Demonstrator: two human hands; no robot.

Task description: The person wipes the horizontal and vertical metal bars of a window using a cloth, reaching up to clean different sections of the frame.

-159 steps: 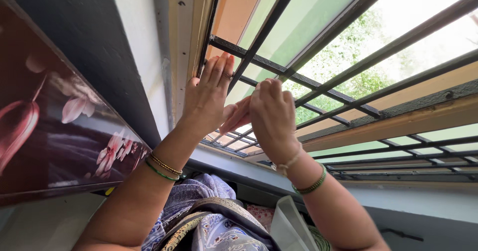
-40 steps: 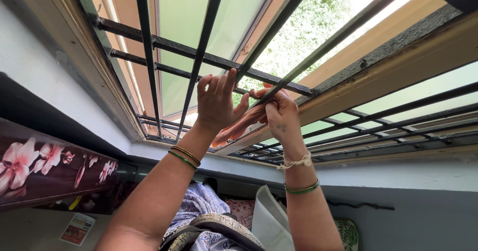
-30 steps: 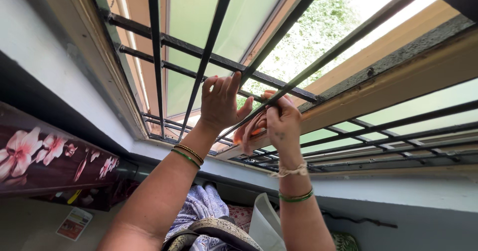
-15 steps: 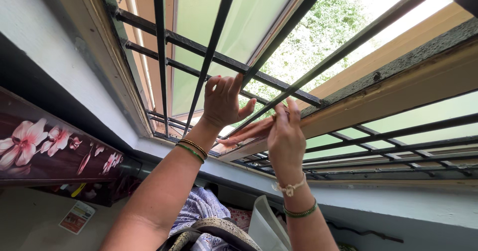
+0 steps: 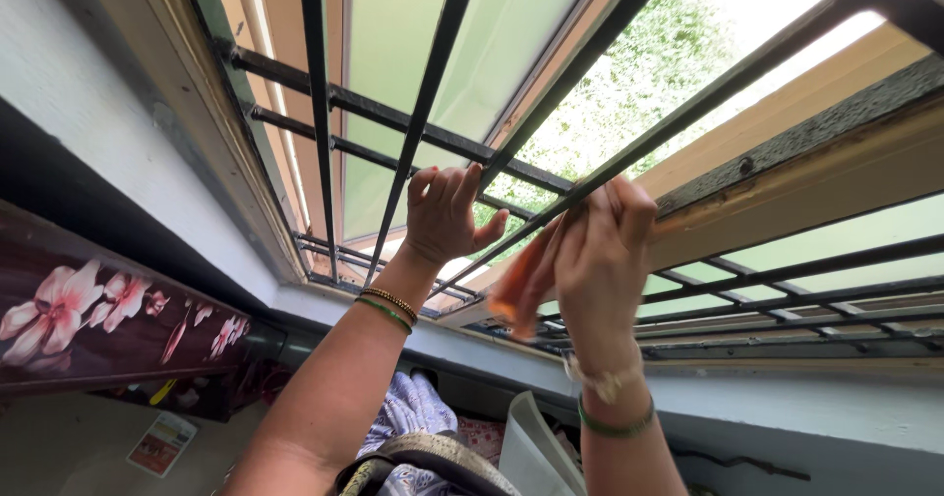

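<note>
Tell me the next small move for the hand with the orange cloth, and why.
Probably slide the right hand a little further along the diagonal black bar. The orange cloth is pinched around that bar, bare metal runs on above it, and the left hand braces on the neighbouring bar.

Our right hand (image 5: 598, 260) is smeared by motion, so we cannot tell how firmly its fingers (image 5: 629, 206) close on the orange cloth (image 5: 521, 280), and the cloth's edges are blurred too. Our left hand (image 5: 442, 216) shows only its back; the fingertips lie against a black window bar (image 5: 418, 122) and the palm side is hidden. Below the fingers, both forearms run off the bottom edge, as does the patterned fabric (image 5: 408, 437).
</note>
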